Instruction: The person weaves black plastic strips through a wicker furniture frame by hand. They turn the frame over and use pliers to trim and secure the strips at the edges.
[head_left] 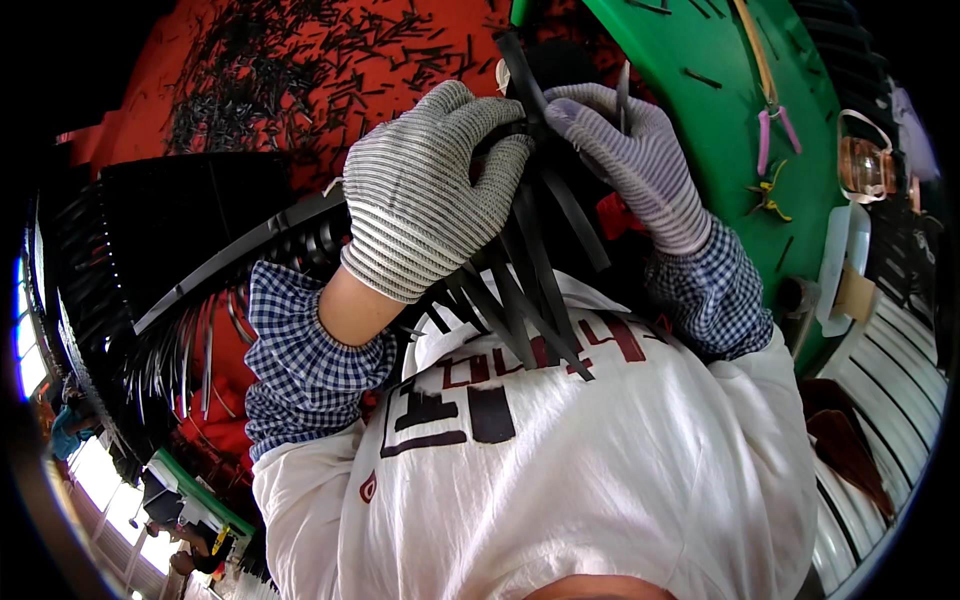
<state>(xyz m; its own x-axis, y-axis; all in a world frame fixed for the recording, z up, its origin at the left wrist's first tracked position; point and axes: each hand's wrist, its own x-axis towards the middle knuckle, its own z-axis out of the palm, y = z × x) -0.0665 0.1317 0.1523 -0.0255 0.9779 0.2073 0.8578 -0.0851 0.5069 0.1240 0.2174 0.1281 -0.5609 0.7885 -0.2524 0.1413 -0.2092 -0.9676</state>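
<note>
Both my hands wear striped knit gloves and meet over a bundle of flat black strips [535, 270] fanning down in front of my white shirt. My left hand [430, 190] is closed, its thumb and fingers pinching the strips where they cross. My right hand [635, 150] is closed beside it, fingertips on an upright black strip [518, 70]. Between its fingers a grey pointed tip [623, 95] sticks up; its kind cannot be made out. The strips' crossing point is partly hidden by my fingers.
Many short black offcuts [300, 80] litter a red surface at the far left. On the green surface [700, 90] at right lie pink-handled pliers [770, 130] and yellow-handled cutters [772, 195]. A large black strip-woven piece [180, 230] stands at left. A clear jar [865, 165] stands far right.
</note>
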